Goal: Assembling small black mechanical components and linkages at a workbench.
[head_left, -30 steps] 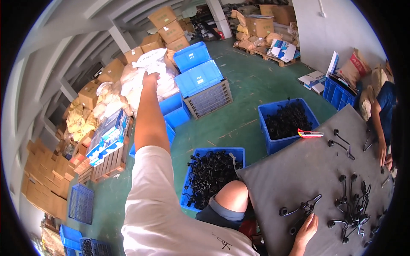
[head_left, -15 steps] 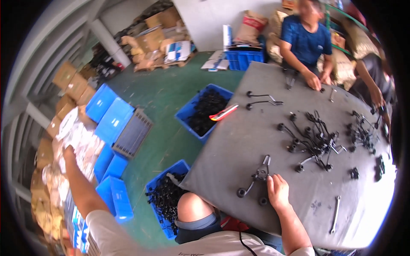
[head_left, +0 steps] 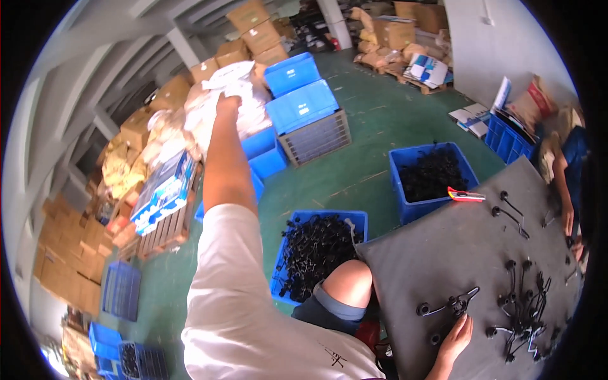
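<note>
My left arm stretches out far from the table. The left hand (head_left: 229, 102) points with a finger toward white wrapped sacks (head_left: 206, 114), apart from them, holding nothing. My right hand (head_left: 457, 335) rests on the grey-covered table (head_left: 411, 278), its fingers extended beside a black bent rod part (head_left: 457, 305) with round ends. Its fingertips are close to that part; whether they touch it is unclear. Near the hand lies a small black round piece (head_left: 435, 339). To the right sits a heap of similar black rod parts (head_left: 522, 313).
A red-and-white utility knife (head_left: 466, 196) lies at the table's edge. Blue bins of black parts (head_left: 364, 221) stand on the green floor beside it. Blue crates (head_left: 304, 104) and cartons (head_left: 259, 35) are stacked beyond. Another person's arm (head_left: 562, 183) reaches in at the right.
My view has swung left, so the table and co-workers now appear farther right. My left arm stays outstretched toward the sacks. My right hand stays beside the rod part.
</note>
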### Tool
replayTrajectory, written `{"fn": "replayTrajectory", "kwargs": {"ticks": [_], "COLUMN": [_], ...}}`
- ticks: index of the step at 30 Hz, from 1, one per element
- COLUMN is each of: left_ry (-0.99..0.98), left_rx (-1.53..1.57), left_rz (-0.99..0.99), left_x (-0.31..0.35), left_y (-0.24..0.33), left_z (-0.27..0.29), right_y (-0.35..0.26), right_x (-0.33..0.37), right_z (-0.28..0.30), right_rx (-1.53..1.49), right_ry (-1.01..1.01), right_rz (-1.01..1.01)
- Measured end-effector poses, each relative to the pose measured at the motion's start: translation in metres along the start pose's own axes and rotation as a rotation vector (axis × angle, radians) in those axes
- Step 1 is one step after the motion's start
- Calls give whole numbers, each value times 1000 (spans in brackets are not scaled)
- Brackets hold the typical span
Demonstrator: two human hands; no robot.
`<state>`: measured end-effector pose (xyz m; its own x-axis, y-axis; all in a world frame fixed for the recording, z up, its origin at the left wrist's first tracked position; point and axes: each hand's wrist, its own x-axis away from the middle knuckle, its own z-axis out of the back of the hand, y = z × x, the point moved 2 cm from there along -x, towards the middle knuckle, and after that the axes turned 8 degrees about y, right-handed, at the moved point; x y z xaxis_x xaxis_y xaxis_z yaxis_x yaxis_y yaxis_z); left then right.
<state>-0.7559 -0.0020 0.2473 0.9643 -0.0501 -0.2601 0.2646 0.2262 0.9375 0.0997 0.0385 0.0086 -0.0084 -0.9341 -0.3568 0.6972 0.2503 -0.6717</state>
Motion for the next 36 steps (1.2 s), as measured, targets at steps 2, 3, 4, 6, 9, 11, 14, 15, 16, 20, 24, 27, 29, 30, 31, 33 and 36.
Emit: {"fn": "replayTrajectory", "kwargs": {"ticks": [2,3,4,6,9,11,14,15,16,20,24,27,29,30,31,33,36], "left_ry": [82,132,160,182,163,130,110,122,123,118,52,93,102,10,-160,-149,-166], "left_rx": [-12,-33,-31,-48,-128,-84,-60,-73,-74,-104,-37,-220,-461,-521,-446,-94,100], "left_rz": [1,-9,-21,-69,-86,-66,-40,-35,-36,-70,-45,-174,-549,-626,-636,-356,-283], "left_x": [7,8,12,17,22,27,34,35,33,25,16,-46,-116,-123,-121,-127,-120], "left_y": [53,74,84,95,102,103,101,103,100,99,73,65,96,65,32,9,77], "left_z": [66,90,108,115,102,99,94,96,98,110,75,69,177,162,136,135,96], "right_y": [1,4,8,11,14,14,11,10,9,11,6,-5,-9,-9,-13,-28,-9], "right_x": [-2,-1,1,1,-2,-2,-5,-4,-4,-1,3,5,3,1,-2,-19,-14], "right_z": [-12,-16,-18,-19,-15,-14,-11,-11,-10,-14,-6,1,7,-1,-3,-7,1], "right_rx": [-95,-133,-165,-190,-168,-134,-155,-157,-157,-153,-86,-125,-202,-65,-33,-44,-59], "right_ry": [70,61,58,66,65,62,59,58,59,39,-5,20,-27,12,93,-25,17], "right_rz": [90,108,113,119,103,97,101,100,99,108,31,-44,-241,-210,-25,62,98]}}
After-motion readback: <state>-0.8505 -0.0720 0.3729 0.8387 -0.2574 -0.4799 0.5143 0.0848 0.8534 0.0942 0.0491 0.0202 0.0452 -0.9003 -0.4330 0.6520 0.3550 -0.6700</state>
